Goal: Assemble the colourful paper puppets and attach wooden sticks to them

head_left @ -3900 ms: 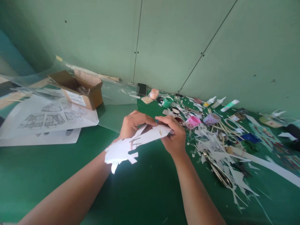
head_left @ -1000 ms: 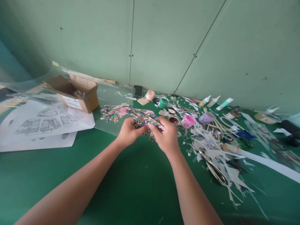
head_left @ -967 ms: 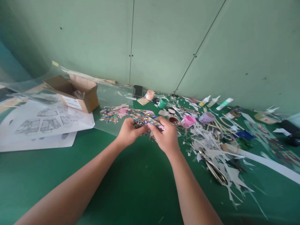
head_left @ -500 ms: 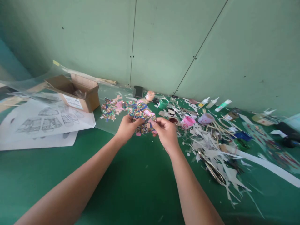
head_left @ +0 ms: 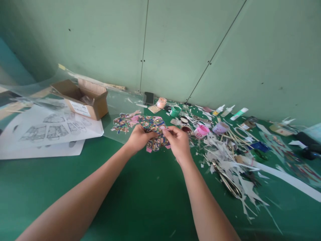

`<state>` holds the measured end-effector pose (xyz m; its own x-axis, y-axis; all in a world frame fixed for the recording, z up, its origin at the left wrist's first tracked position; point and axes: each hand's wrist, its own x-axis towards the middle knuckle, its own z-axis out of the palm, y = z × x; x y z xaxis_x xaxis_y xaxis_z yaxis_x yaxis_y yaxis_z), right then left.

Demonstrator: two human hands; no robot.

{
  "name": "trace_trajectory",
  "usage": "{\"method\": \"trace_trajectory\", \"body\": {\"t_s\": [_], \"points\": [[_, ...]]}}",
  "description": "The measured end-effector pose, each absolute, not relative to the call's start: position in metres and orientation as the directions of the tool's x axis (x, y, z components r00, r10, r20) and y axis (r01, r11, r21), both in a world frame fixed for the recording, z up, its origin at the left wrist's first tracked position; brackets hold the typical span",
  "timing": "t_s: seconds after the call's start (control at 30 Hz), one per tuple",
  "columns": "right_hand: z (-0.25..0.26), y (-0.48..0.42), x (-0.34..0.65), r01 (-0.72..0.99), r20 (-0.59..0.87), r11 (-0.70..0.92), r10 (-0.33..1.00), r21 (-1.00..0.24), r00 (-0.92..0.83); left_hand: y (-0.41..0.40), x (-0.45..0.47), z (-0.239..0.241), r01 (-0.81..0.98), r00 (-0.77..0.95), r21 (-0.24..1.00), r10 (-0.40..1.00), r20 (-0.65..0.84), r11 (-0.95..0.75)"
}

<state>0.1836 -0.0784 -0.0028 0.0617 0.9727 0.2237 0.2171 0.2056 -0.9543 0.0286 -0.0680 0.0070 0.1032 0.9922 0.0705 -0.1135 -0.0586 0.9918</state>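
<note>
A many-coloured cut-out figure (head_left: 152,123), patterned in blue, green, pink and brown with ragged edges, is held above the green table (head_left: 140,194). My left hand (head_left: 137,139) grips its near side, the thumb lying across the top face. At the right edge, my right hand (head_left: 179,142) pinches it near a pink patch between thumb and fingers. The fingers underneath are mostly hidden. The far left part of the cut-out reaches over a clear plastic sheet (head_left: 117,100).
Left of my hands are an open cardboard box (head_left: 99,105) and printed line-drawing sheets (head_left: 57,147). Rightward stand a green paint jar (head_left: 175,111), a pink jar (head_left: 201,131) and a purple cup (head_left: 220,127). White paper scraps (head_left: 223,157) surround metal scissors (head_left: 229,184). Glue bottles (head_left: 228,110) lie behind.
The cut-out has tipped flatter and lower, and its left part has shifted slightly right and down. Both hands keep hold of it. The view has shifted slightly.
</note>
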Motion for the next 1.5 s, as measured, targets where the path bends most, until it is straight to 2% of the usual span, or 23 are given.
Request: {"method": "trace_trajectory", "body": {"t_s": [0.07,0.17,0.23,0.37,0.6,0.8,0.9,1.03,1.13,1.23,1.33,1.5], "points": [[-0.005,-0.077,0.184,0.217,0.249,0.226,0.965,-0.95,0.084,-0.068,0.028,0.006,-0.077,0.106,0.995,0.991,0.077,-0.069],[-0.006,-0.075,0.184,0.21,0.291,0.27,0.954,-0.94,0.076,-0.065,0.027,0.002,0.087,0.081,0.994,0.995,0.059,-0.066],[-0.005,-0.075,0.184,0.194,0.269,0.254,0.962,-0.948,0.053,-0.063,0.026,-0.002,0.158,0.063,0.985,0.997,0.054,-0.064],[-0.002,-0.076,0.184,0.156,0.197,0.195,0.98,-0.968,-0.002,-0.061,0.025,-0.003,0.17,0.064,0.98,0.994,0.09,-0.1],[0.0,-0.076,0.184,0.128,0.175,0.174,0.985,-0.976,-0.009,-0.063,0.026,0.001,0.168,0.073,0.978,0.991,0.114,-0.125],[0.001,-0.082,0.18,0.292,0.271,0.27,0.962,-0.918,-0.037,-0.06,0.024,-0.002,0.233,0.1,0.952,0.978,0.181,-0.2],[0.002,-0.085,0.178,0.401,0.346,0.311,0.938,-0.861,0.015,-0.063,0.025,0.0,0.347,0.154,0.899,0.962,0.227,-0.267],[0.0,-0.083,0.178,0.354,0.349,0.316,0.936,-0.88,0.034,-0.07,0.027,0.004,0.447,0.252,0.831,0.938,0.239,-0.332],[-0.003,-0.08,0.18,0.32,0.336,0.31,0.942,-0.895,0.028,-0.071,0.028,0.004,0.4,0.255,0.852,0.934,0.25,-0.338],[-0.005,-0.079,0.181,0.32,0.322,0.302,0.947,-0.898,0.011,-0.068,0.027,0.004,0.327,0.181,0.884,0.94,0.289,-0.335],[-0.007,-0.079,0.183,0.382,0.299,0.279,0.954,-0.881,-0.007,-0.063,0.026,0.003,0.254,0.136,0.919,0.952,0.274,-0.301],[-0.006,-0.081,0.184,0.469,0.365,0.336,0.931,-0.817,-0.032,-0.059,0.023,0.003,0.151,0.097,0.965,0.974,0.203,-0.216]]}}
